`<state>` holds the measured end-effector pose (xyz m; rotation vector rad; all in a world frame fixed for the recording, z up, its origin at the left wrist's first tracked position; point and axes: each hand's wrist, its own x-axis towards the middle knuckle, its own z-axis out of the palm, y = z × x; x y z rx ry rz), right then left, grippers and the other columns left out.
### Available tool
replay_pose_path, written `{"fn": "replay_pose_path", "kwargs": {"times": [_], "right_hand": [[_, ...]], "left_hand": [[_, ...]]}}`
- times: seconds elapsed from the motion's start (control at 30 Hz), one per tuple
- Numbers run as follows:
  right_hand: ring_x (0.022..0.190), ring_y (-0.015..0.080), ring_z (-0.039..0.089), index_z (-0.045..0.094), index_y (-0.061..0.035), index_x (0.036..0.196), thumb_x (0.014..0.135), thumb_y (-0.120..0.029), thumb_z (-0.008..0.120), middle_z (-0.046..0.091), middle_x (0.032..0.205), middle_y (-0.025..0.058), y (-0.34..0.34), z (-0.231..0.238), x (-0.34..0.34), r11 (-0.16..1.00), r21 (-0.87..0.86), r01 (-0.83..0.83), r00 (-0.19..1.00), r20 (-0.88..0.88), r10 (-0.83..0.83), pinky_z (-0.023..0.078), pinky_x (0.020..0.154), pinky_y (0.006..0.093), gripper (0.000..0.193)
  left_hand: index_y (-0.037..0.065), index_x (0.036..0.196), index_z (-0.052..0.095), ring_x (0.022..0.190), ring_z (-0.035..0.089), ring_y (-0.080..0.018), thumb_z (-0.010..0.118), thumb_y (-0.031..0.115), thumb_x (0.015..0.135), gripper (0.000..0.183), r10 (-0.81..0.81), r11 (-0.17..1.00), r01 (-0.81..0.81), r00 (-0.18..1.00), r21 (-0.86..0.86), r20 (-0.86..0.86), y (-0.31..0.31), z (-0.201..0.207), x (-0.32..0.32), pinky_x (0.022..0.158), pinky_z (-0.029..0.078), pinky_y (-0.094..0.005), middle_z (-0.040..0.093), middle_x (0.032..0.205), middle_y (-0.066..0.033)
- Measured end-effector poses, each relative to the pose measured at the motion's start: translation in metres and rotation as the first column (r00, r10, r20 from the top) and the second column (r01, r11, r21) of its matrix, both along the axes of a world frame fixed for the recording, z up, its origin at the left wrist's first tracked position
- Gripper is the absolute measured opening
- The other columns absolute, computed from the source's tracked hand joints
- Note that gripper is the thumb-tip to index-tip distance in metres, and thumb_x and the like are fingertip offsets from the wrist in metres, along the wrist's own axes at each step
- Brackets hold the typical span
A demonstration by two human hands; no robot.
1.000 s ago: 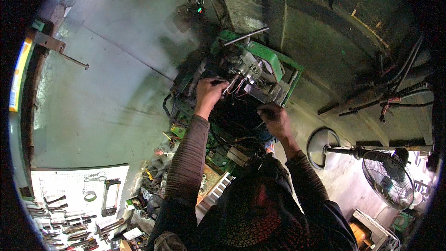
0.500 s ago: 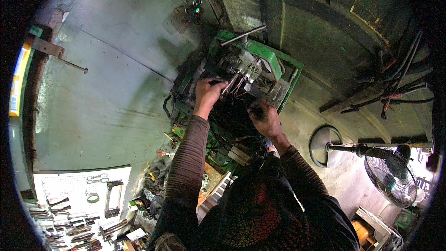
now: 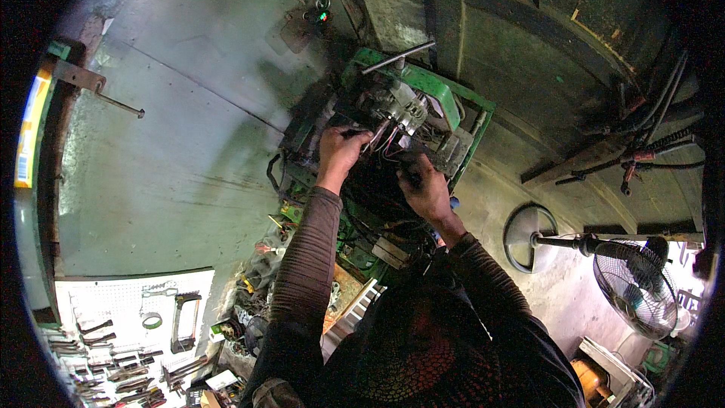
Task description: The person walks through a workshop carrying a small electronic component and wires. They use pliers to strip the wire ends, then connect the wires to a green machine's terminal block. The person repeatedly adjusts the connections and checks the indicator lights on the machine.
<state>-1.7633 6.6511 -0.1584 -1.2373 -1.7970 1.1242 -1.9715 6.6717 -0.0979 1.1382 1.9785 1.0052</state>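
**Hands among thin wires**

Head view: left hand (image 3: pixel 343 157) is pinching what looks like a pale lead (image 3: pixel 379 136) below the silvery motor (image 3: pixel 405 111), inside the green frame (image 3: pixel 482 132). Right hand (image 3: pixel 427 193) is curling half-closed near thin wires (image 3: pixel 391 142); cannot tell whether it is gripping anything. Forearms are slanting inward. Judged risk: uneven pulling tearing a wire.
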Motion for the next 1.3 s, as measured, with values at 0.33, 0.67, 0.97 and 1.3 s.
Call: {"fn": "replay_pose_path", "kwargs": {"times": [0.33,0.67,0.97,1.3], "right_hand": [[0.096,0.0339,0.071,0.062,-0.0049,0.112,0.085,-0.013,0.070,0.072,0.102,0.0185,0.001,-0.001,-0.001,0.999,0.019,0.026,0.999,0.039,-0.027,0.055,0.080,0.0404,0.029],[0.089,0.0429,0.067,0.063,-0.0052,0.108,0.087,-0.022,0.070,0.070,0.094,0.0203,-0.018,-0.017,0.034,0.997,0.013,0.081,0.994,-0.077,-0.080,0.055,0.076,0.0458,0.028],[0.082,0.0170,0.064,0.064,-0.0013,0.104,0.085,-0.005,0.065,0.067,0.091,0.0105,-0.032,-0.018,0.054,0.996,-0.048,0.078,0.964,-0.250,-0.087,0.051,0.074,0.0313,0.019],[0.082,0.0185,0.064,0.066,-0.0015,0.102,0.089,-0.008,0.066,0.067,0.088,0.0107,-0.036,-0.015,0.059,0.994,-0.038,0.098,0.973,-0.206,-0.104,0.051,0.076,0.0334,0.015]], "left_hand": [[0.005,0.092,0.078,0.084,0.070,-0.0231,0.079,0.021,0.075,0.024,0.008,0.999,-0.007,1.000,0.035,-0.025,0.003,-0.016,-0.008,0.081,0.051,-0.0351,0.076,0.093,-0.0087],[0.007,0.097,0.076,0.078,0.070,-0.0294,0.076,0.024,0.083,0.022,-0.074,0.993,0.102,0.932,0.061,-0.354,-0.009,0.004,0.003,0.076,0.052,-0.0386,0.073,0.089,-0.0163],[0.008,0.101,0.070,0.075,0.069,-0.0330,0.069,0.016,0.087,0.016,-0.019,0.951,0.150,0.901,0.270,-0.433,-0.065,0.030,0.058,0.065,0.052,-0.0418,0.070,0.086,-0.0165],[0.015,0.105,0.073,0.070,0.066,-0.0314,0.068,0.029,0.088,0.023,-0.102,0.974,0.222,0.612,0.047,-0.785,-0.059,-0.015,0.083,0.060,0.052,-0.0417,0.069,0.079,-0.0108]]}}
